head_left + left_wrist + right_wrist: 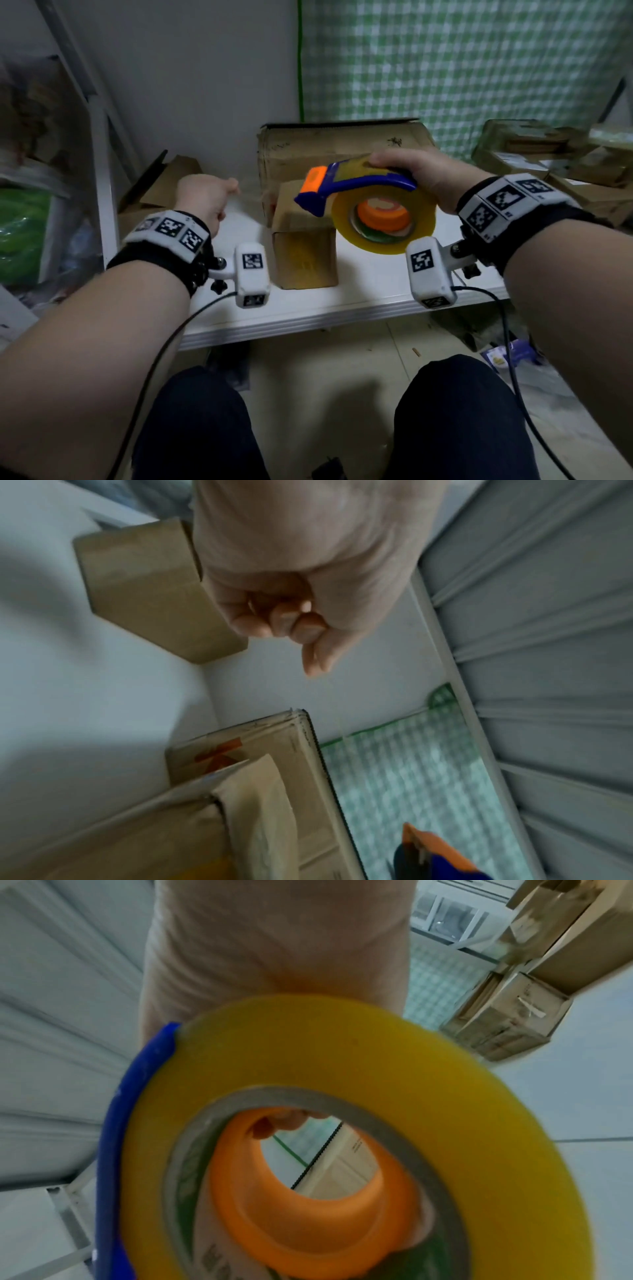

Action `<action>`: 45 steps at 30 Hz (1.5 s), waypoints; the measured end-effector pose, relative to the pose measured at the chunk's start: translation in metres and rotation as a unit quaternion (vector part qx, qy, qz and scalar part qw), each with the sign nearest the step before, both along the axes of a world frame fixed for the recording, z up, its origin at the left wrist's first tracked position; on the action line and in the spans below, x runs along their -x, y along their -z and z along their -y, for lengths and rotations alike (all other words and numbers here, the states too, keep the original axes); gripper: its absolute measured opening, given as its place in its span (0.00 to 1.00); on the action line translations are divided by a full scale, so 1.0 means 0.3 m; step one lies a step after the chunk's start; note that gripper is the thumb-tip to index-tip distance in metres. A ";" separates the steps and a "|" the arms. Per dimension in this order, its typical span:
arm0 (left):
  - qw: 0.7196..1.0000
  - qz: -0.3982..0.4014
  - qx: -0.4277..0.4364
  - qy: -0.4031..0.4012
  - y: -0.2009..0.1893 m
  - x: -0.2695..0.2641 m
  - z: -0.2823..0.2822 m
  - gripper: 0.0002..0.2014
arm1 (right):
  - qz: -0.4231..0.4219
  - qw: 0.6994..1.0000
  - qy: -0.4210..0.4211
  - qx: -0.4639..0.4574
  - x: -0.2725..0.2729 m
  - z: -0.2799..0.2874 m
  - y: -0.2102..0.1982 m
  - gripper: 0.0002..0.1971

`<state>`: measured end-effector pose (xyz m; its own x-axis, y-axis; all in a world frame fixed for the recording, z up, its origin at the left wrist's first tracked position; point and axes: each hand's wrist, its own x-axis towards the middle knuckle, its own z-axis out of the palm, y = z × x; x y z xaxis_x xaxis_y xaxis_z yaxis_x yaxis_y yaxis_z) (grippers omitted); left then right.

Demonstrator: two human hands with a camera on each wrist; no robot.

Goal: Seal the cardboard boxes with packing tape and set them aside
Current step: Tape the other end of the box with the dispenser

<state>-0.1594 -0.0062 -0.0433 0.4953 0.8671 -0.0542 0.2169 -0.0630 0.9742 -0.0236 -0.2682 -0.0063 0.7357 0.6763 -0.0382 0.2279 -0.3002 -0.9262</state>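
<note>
My right hand (411,174) grips a blue and orange tape dispenser (342,185) from above. It holds it in the air over a small closed cardboard box (301,246) on the white table (342,301). The yellowish tape roll (342,1056) fills the right wrist view below my right hand (274,947). My left hand (205,198) hovers left of the box with its fingers (294,623) curled, pinching the end of a faint clear tape strip (341,723) that runs toward the dispenser (431,859). A larger worn box (342,147) stands behind the small one.
An opened brown box (161,192) lies at the back left by a white shelf frame (102,171). Several boxes (534,154) are stacked at the right. A green checked sheet (479,68) hangs behind. My knees are below the table edge.
</note>
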 end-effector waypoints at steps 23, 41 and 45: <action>0.994 0.055 0.092 -0.017 0.218 0.034 0.082 0.11 | 0.122 0.973 0.092 0.173 0.044 -0.055 -0.053 0.17; 0.987 0.074 0.132 -0.047 0.262 0.027 0.117 0.10 | 0.048 0.984 0.076 0.151 0.003 -0.040 -0.020 0.22; 0.988 0.070 0.133 -0.047 0.272 0.024 0.122 0.10 | 0.069 0.977 0.086 0.182 -0.011 -0.040 0.004 0.27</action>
